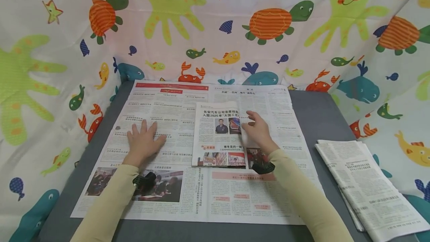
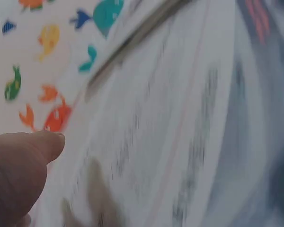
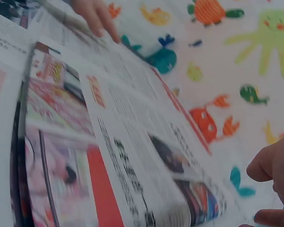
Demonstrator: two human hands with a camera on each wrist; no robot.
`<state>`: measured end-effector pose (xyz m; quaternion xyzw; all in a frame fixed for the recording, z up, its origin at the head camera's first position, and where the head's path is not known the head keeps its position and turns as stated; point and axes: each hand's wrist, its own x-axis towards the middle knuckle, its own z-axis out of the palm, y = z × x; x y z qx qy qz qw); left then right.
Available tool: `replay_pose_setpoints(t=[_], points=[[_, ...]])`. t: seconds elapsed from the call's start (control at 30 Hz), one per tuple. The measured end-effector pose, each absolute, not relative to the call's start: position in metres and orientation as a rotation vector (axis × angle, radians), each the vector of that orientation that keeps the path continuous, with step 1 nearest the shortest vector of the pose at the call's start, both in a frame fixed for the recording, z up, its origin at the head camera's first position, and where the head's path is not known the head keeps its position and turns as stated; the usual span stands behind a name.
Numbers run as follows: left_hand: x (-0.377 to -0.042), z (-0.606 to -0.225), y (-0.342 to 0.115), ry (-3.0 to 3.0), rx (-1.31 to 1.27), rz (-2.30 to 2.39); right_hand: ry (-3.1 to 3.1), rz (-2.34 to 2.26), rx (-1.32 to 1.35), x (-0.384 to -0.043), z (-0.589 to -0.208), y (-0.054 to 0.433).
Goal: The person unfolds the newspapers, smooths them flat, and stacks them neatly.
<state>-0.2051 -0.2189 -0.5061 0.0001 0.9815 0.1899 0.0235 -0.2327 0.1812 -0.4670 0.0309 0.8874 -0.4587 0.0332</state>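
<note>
A large newspaper sheet [image 1: 161, 122] lies spread out, and a smaller folded newspaper [image 1: 215, 141] sits on it right of the middle fold. My left hand [image 1: 142, 145] rests on the spread sheet, fingers splayed, left of the folded newspaper; its thumb shows in the left wrist view, which is blurred. At the folded newspaper's right edge is my right hand [image 1: 260, 132], thumb and index finger parted, fingertips right by the edge. That edge curves up slightly. The right wrist view shows the right hand's fingers [image 3: 270, 165] beside the folded newspaper's printed photos.
A grey table [image 1: 312, 118] lies under the sheet. Another stack of folded newspapers [image 1: 366, 186] is at the table's right side, partly over its edge. A cloth with sea-animal prints [image 1: 215, 21] stands behind and along the sides.
</note>
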Motion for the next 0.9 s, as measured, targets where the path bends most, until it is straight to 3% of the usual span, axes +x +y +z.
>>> replay_pose_setpoints(t=[0.33,0.53,0.9], points=[[-0.187,-0.491,-0.143,2.944,0.29,0.479,2.894,-0.874,-0.72,-0.187,-0.46,0.105],[-0.18,-0.5,-0.13,2.921,0.3,0.408,2.823,-0.549,-0.726,-0.168,-0.479,0.078],[-0.178,-0.512,-0.122,2.88,0.263,0.396,2.817,-0.542,-0.671,-0.161,-0.504,0.068]])
